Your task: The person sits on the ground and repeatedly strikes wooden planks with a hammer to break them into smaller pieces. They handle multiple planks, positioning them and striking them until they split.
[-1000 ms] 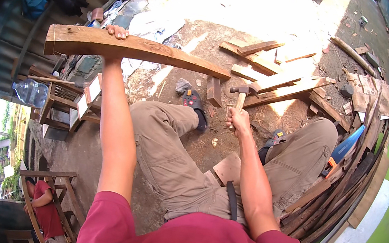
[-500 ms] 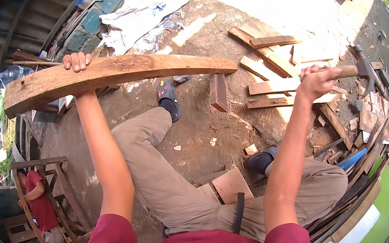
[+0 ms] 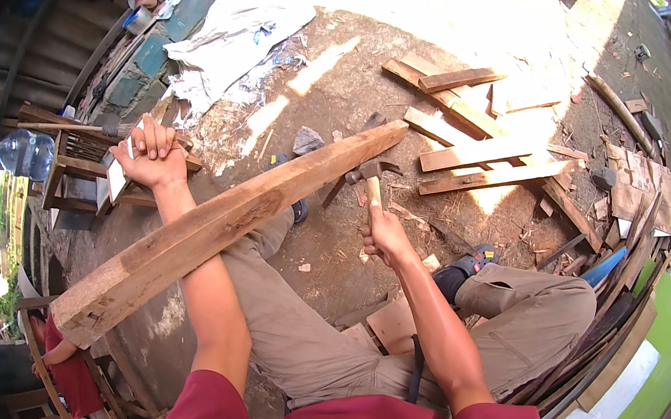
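A long weathered wooden plank runs diagonally from lower left to its far end near the middle of the ground. It crosses over my left forearm. My left hand is raised just beyond the plank's upper edge, fingers bunched together, with nothing seen in it. My right hand grips the wooden handle of a claw hammer, whose metal head hangs just right of the plank's far end. I sit with both legs in khaki trousers spread on the dirt.
Loose boards lie on the dirt ahead, and more planks are stacked along the right. A wooden stool, a water jug and a crumpled white sheet are at left. Another person in red is at lower left.
The plank has swung from nearly level to a steep diagonal and my left hand has come off it. My right hand brought the hammer down from the upper right to the plank's far end.
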Demonstrator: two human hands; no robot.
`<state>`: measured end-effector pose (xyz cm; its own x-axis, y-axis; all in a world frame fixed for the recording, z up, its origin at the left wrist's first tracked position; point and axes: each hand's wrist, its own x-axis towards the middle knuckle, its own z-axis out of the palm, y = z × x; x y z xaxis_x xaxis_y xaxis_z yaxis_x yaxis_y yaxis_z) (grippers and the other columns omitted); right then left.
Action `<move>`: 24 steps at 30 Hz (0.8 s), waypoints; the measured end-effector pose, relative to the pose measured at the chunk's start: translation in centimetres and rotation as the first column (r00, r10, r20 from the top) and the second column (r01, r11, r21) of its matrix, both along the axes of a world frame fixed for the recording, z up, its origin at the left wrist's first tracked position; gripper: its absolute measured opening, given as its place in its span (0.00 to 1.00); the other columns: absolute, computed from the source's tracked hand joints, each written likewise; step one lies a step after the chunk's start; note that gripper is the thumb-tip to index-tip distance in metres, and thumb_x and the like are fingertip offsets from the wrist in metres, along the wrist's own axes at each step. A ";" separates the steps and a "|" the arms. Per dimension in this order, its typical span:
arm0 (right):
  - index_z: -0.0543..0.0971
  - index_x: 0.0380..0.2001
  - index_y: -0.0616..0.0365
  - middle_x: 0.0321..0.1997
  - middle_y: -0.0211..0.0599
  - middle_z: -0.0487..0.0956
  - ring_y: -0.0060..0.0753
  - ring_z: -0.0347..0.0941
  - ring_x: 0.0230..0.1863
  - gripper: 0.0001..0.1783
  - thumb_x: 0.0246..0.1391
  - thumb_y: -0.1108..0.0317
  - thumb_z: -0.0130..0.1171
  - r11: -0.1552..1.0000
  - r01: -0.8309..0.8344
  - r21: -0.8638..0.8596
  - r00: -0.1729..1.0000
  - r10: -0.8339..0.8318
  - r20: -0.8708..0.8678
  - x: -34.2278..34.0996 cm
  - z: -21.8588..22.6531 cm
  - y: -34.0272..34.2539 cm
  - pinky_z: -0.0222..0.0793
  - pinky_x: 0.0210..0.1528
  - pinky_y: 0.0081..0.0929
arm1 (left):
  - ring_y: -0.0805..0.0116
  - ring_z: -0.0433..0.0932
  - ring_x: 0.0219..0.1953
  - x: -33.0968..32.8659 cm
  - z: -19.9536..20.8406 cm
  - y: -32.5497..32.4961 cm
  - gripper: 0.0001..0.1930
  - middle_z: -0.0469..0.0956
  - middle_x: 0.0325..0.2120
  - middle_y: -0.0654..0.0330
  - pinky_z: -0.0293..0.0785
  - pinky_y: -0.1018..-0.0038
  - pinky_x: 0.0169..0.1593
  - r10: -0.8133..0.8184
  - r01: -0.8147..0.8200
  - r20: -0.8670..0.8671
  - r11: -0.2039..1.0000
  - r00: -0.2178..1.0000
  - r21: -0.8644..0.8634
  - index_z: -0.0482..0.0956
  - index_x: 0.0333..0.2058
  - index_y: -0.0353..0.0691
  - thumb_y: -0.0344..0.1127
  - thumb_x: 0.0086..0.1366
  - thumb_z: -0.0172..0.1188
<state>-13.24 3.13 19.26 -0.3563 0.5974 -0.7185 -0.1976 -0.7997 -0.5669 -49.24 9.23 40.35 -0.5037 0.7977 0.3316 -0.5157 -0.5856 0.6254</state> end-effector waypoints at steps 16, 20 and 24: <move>0.72 0.33 0.61 0.23 0.29 0.67 0.19 0.62 0.16 0.22 0.55 0.57 0.71 0.840 0.414 -0.351 0.806 -0.518 -0.288 -11.7 5.2 1.0 0.62 0.14 0.19 | 0.48 0.80 0.50 1.8 -4.0 -10.0 0.43 0.82 0.27 0.51 0.62 0.44 0.64 -0.514 0.518 0.064 0.846 0.855 -0.128 0.82 0.25 0.35 0.72 0.70 0.33; 0.72 0.32 0.62 0.22 0.30 0.68 0.20 0.62 0.16 0.18 0.54 0.64 0.72 0.809 0.442 -0.386 0.751 -0.570 -0.333 -13.6 5.9 1.8 0.61 0.14 0.20 | 0.54 0.82 0.46 2.1 -4.1 -9.9 0.39 0.81 0.24 0.56 0.67 0.53 0.61 -0.304 0.346 0.309 0.934 0.901 -0.092 0.79 0.23 0.38 0.66 0.74 0.32; 0.71 0.34 0.61 0.23 0.30 0.68 0.19 0.60 0.16 0.16 0.56 0.65 0.70 0.803 0.437 -0.406 0.724 -0.581 -0.371 -12.6 6.1 4.5 0.62 0.15 0.18 | 0.54 0.78 0.54 6.1 -2.5 -9.5 0.28 0.82 0.37 0.54 0.69 0.55 0.61 0.040 -0.040 0.063 0.999 0.997 -0.011 0.78 0.41 0.37 0.58 0.74 0.41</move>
<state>-25.86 7.66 25.37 -0.3803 0.5920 -0.7106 -0.7949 -0.6019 -0.0760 -43.11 -0.26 37.84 -0.5550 0.7795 0.2904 -0.5305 -0.6006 0.5982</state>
